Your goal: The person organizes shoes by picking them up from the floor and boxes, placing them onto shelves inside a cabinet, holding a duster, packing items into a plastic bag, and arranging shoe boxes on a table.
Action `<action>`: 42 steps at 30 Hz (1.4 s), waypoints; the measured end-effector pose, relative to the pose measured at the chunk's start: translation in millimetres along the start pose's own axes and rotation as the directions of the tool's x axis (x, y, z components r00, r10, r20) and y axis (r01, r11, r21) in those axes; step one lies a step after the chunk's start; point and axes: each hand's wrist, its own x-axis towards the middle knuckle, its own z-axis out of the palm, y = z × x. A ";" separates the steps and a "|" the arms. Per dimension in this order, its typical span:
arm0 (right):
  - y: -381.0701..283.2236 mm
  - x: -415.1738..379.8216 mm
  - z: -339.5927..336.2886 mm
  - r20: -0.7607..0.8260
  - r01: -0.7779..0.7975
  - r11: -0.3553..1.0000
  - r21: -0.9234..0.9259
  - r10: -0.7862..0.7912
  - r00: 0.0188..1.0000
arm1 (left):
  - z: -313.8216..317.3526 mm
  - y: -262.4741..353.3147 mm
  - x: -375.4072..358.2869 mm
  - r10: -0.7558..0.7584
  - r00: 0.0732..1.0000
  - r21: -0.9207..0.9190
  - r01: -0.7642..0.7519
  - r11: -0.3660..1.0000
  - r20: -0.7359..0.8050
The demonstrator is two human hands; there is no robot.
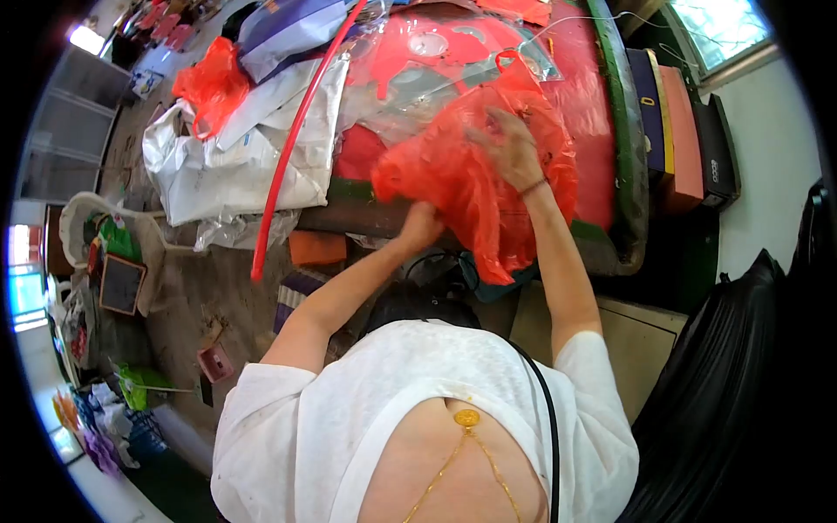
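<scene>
Head camera, and from where I stand I count two hands at work on one large red plastic bag [475, 196], which lies crumpled over the near edge of one red-topped table [591, 122], its lower end hanging past that edge. One right hand [516, 155] lies against the bag's upper part, its fingers blurred; I can't tell whether they are apart or clamped on the plastic. One dark bracelet [534, 186] circles that wrist. One left hand [420, 225] is at the bag's lower left, fingertips hidden, so I can't tell whether it grips.

Beyond the bag, pink cut-out shapes [392, 54] lie with clear plastic; I can't count them surely. Leftward I see one white sack [244, 170], a second, smaller red bag [214, 83] near its upper end, and one long red strip [301, 144] slanting across the sack. Three boxes stand side by side right of the table: one dark blue and yellow [647, 109], one pink [682, 131], one black [720, 152].
</scene>
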 end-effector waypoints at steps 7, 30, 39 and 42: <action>3.2 -15.4 67.0 0.694 0.514 0.812 -0.276 -0.202 0.691 | 23.2 30.4 -31.0 -0.252 0.831 0.361 0.066 0.930 0.497; 22.0 -136.3 -76.7 0.487 0.003 0.728 -0.686 0.455 0.746 | -1.1 56.2 51.7 0.141 0.989 0.186 -0.132 0.974 -0.037; 63.7 -128.1 -93.6 0.220 -0.235 0.568 -0.789 0.618 0.755 | 23.3 40.1 4.5 -0.099 0.871 0.395 -0.115 0.912 0.482; 58.2 -120.8 -76.5 0.266 -0.143 0.675 -0.724 0.463 0.845 | 28.1 30.5 -16.3 -0.012 0.887 0.424 -0.208 0.882 0.461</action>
